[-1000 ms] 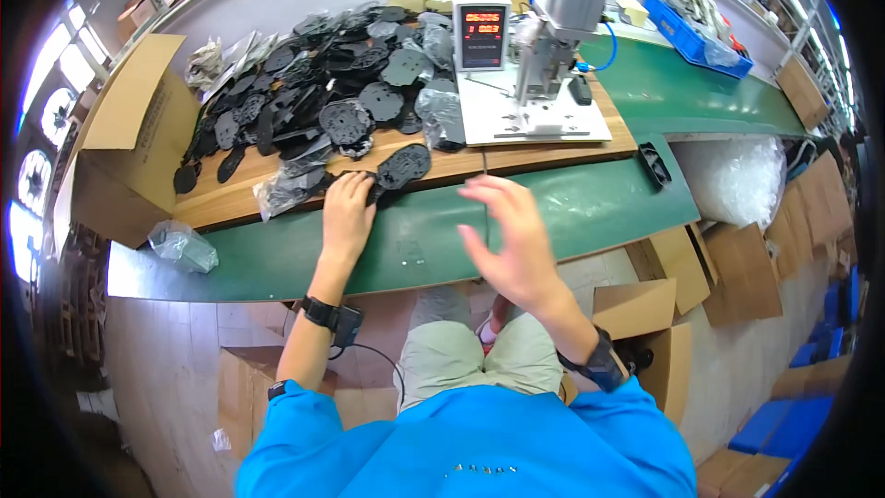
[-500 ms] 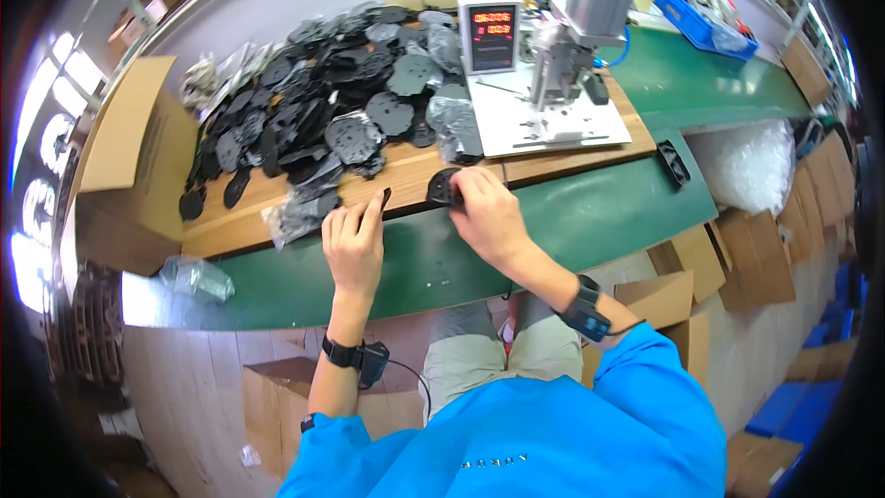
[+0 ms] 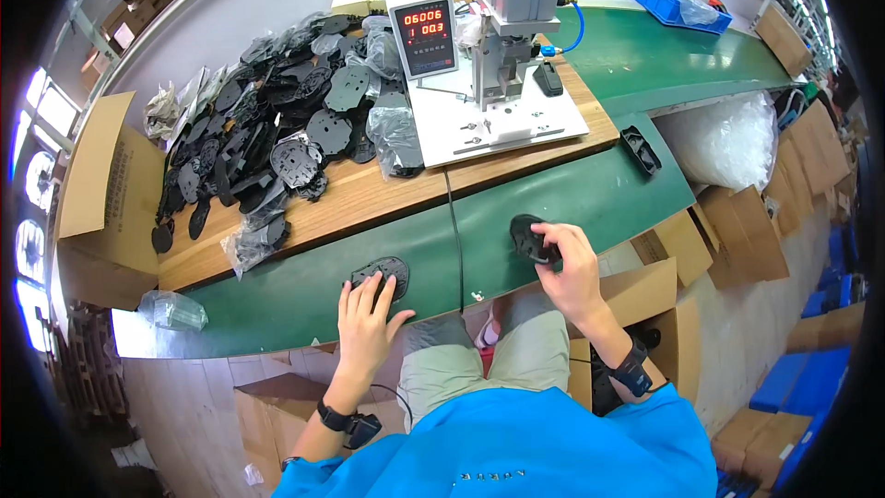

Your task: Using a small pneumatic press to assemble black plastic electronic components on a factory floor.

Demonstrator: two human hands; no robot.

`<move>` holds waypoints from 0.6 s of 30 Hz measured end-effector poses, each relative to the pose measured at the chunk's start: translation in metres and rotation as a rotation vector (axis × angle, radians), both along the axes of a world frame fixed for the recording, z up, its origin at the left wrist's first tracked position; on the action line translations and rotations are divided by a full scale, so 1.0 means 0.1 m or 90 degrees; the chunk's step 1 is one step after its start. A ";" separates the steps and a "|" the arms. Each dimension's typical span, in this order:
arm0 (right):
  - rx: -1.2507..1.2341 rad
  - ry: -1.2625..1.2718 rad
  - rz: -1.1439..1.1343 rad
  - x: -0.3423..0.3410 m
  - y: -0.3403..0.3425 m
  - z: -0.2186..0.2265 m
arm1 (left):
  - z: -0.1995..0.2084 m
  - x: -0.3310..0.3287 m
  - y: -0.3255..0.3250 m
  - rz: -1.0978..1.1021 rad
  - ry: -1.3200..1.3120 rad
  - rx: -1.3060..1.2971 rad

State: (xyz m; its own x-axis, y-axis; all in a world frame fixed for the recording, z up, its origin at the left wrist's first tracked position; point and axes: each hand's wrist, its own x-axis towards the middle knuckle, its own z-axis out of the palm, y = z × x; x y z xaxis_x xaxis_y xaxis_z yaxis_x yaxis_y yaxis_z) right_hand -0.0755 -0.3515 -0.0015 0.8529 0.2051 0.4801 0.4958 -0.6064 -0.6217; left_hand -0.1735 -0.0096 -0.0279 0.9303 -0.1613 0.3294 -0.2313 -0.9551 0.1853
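Note:
With fingers spread and thumb apart, my left hand (image 3: pixel 366 318) rests its fingertips on a black rounded plastic plate (image 3: pixel 396 273) lying on the green tabletop. My right hand (image 3: pixel 573 272) is closed on a black oval plastic part (image 3: pixel 527 232), gripped by its right side over the green surface. Part of its underside is hidden by the fingers. A large pile of similar black plastic plates (image 3: pixel 295 97), some in clear bags, covers the wooden board (image 3: pixel 341 221) at the back left.
A small press (image 3: pixel 507 74) on a white base stands behind, beside a controller box (image 3: pixel 424 32) with a red display. A black cable (image 3: pixel 454 240) crosses the table between my hands. An open carton (image 3: pixel 115 212) is at left; a black tray-like part (image 3: pixel 641 149) lies at right.
My hands have come nearer and moved apart, the right one to the right with a black part. The left now rests on a plate on the green surface. The view has shifted.

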 end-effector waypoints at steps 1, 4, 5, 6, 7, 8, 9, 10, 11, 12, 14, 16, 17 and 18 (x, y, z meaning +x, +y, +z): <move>0.045 0.002 0.004 0.05 0.03 0.06 | 0.03 -0.03 0.04 -0.017 0.020 -0.006; 0.075 -0.083 0.019 0.35 0.10 0.31 | 0.22 -0.13 0.17 -0.064 0.103 0.001; 0.082 -0.097 0.017 0.43 0.10 0.36 | 0.27 -0.14 0.17 -0.077 0.130 -0.009; 0.072 -0.100 0.018 0.52 0.07 0.34 | 0.31 -0.16 0.16 -0.093 0.124 0.016; 0.068 -0.106 0.013 0.62 0.06 0.35 | 0.30 -0.17 0.18 -0.108 0.115 0.051; 0.064 -0.112 0.008 0.72 0.06 0.38 | 0.26 -0.18 0.22 -0.124 0.106 0.086; 0.060 -0.116 0.003 0.80 0.07 0.40 | 0.24 -0.20 0.25 -0.141 0.099 0.121; 0.026 -0.121 0.016 0.87 0.06 0.45 | 0.25 -0.21 0.25 -0.137 0.105 0.100; -0.008 -0.164 0.023 0.94 0.06 0.47 | 0.26 -0.22 0.26 -0.134 0.111 0.079; -0.045 -0.206 0.028 1.00 0.04 0.48 | 0.27 -0.24 0.25 -0.133 0.117 0.055; -0.081 -0.235 0.011 1.05 0.02 0.43 | 0.27 -0.29 0.24 -0.159 0.109 0.024; -0.087 -0.262 -0.008 1.08 0.02 0.36 | 0.35 -0.30 0.19 -0.168 0.074 0.012; -0.089 -0.276 -0.017 1.10 0.04 0.33 | 0.38 -0.27 0.16 -0.159 0.054 0.011; -0.083 -0.273 -0.023 1.12 0.06 0.30 | 0.42 -0.25 0.13 -0.151 0.039 0.012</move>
State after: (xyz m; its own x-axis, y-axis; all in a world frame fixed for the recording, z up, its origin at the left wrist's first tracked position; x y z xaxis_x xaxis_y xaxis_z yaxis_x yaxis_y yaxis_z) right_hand 0.0363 -0.3452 0.0281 0.5896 0.2620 0.7640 0.6696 -0.6876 -0.2809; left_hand -0.1982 0.0037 0.0138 0.8840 -0.3830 0.2682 -0.4381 -0.8789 0.1887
